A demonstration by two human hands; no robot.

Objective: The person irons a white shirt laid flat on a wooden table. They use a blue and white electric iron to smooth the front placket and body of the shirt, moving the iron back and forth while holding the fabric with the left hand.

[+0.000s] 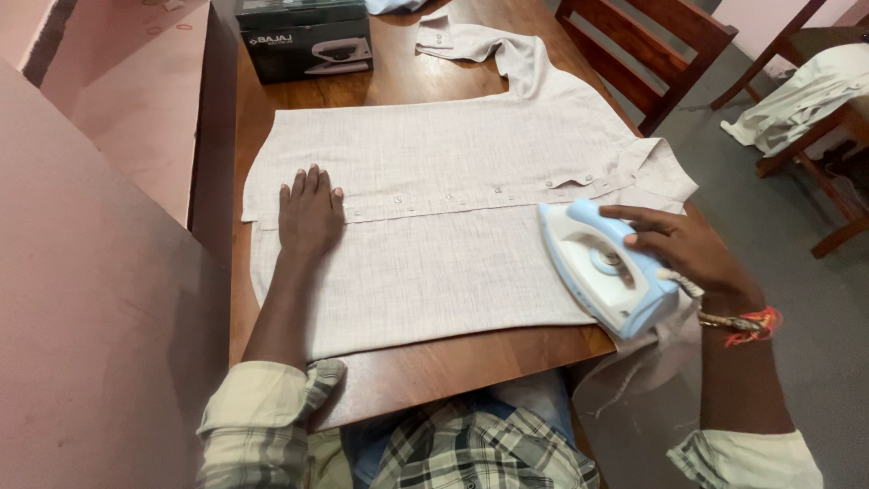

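Fingers first: my right hand (683, 249) is wrapped round the handle of the blue and white iron (602, 267), thumb and fingers closed on it, while my left hand (310, 213) lies flat, fingers stretched and together, pinning the shirt (444, 181) near its hem end. The shirt is spread buttoned across the wooden table (453, 362), collar to my right, one sleeve trailing up toward the far edge. The iron sits on the near front panel, just below the button placket, close to the collar. I read this as mid-pressing on the lower panel; the next pass, I judge, calls for gliding leftward along the cloth toward my flat hand, which would need to lift clear in time. Edges now: the iron's heel hangs right at the table's right corner, where cloth droops off, so little margin there. A dark box (303, 41) stands at the far left corner, well apart from the work. Chairs (652, 45) stand beyond the right side, one draped with pale cloth (801, 91). Open run lies leftward.
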